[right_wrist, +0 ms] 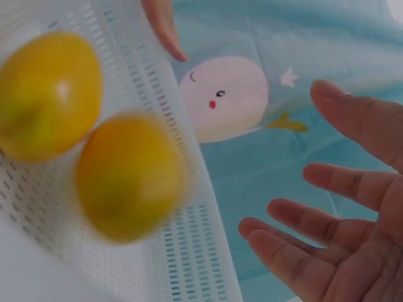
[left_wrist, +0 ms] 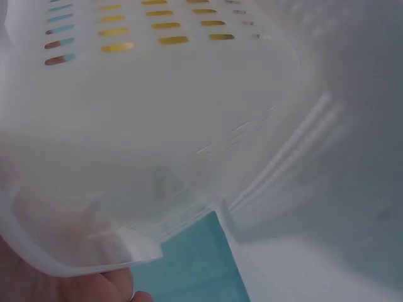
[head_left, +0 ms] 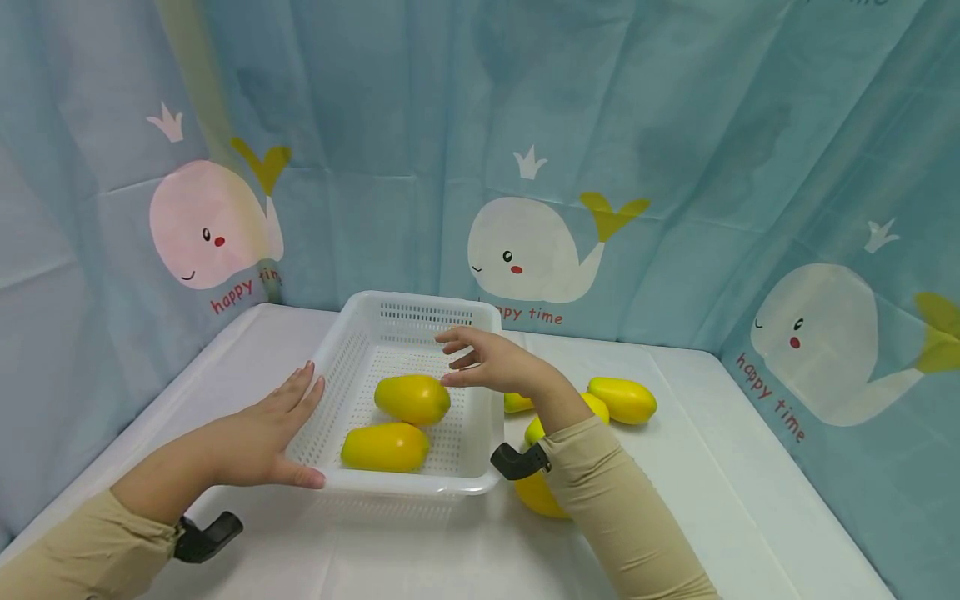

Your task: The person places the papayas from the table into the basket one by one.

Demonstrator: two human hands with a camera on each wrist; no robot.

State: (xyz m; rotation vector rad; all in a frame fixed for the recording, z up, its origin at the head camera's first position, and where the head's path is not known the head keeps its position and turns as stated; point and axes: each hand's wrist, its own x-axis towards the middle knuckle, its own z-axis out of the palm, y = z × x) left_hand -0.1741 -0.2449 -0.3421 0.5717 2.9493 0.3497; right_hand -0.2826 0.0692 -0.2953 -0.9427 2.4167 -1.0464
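A white plastic basket [head_left: 405, 482] with slotted walls holds two yellow papayas, one near the front wall [head_left: 385, 447] and one papaya [head_left: 414, 400] behind it. My left hand [head_left: 255, 437] rests against the basket's left side and front corner, its fingers mostly straight and the thumb along the front rim. Over the basket's right side, my right hand [head_left: 504, 362] hovers with spread fingers and nothing in them, beside the rear papaya. The right wrist view shows those fingers apart from the fruit; one papaya [right_wrist: 129, 179] there is blurred.
Right of the basket, more papayas lie on the white table [head_left: 697, 467]; the farthest papaya [head_left: 622, 401] shows whole, while the right arm partly hides others. A blue curtain [head_left: 390, 208] with whale prints hangs behind and along both sides.
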